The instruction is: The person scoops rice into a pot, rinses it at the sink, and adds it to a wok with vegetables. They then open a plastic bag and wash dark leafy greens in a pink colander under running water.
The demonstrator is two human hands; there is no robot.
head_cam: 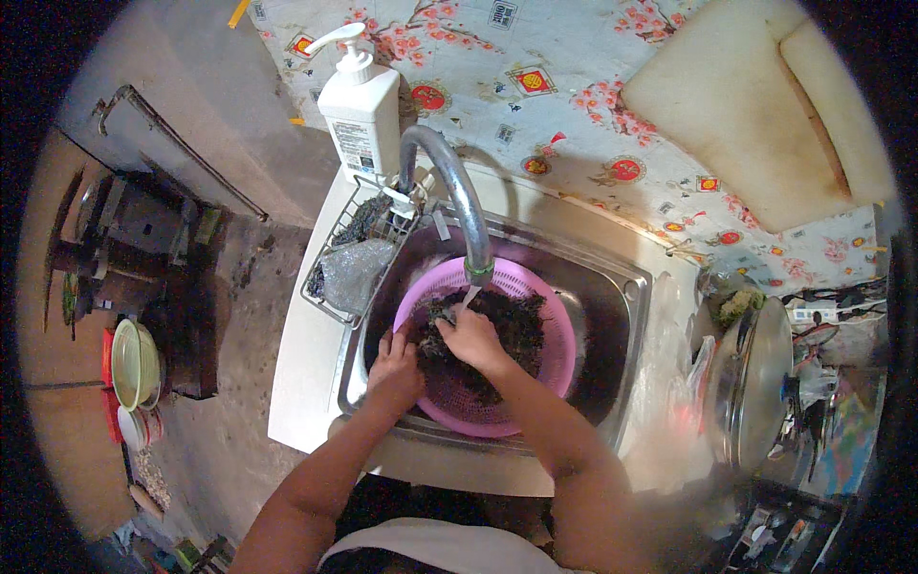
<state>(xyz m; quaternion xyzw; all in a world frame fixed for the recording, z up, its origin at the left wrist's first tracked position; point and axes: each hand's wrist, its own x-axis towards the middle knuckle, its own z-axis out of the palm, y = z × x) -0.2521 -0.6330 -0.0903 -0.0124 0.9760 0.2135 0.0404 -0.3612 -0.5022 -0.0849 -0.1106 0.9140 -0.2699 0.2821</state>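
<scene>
A pink plastic colander sits in the stainless steel sink, holding a mass of dark, wet leafy material. At its left side, my left hand holds the rim with the fingers bent over it. My right hand reaches into the colander, its fingers at the dark leaves; whether they grip any is hidden. Right above that hand is the mouth of a curved metal faucet. A thin stream of water runs from it onto the leaves beside my fingers.
Left of the faucet, a wire rack holds a silvery scouring cloth and dark scrubbers. Behind it stands a white pump bottle. A cutting board leans on the patterned wall. To the right are plastic bags and a large metal lid.
</scene>
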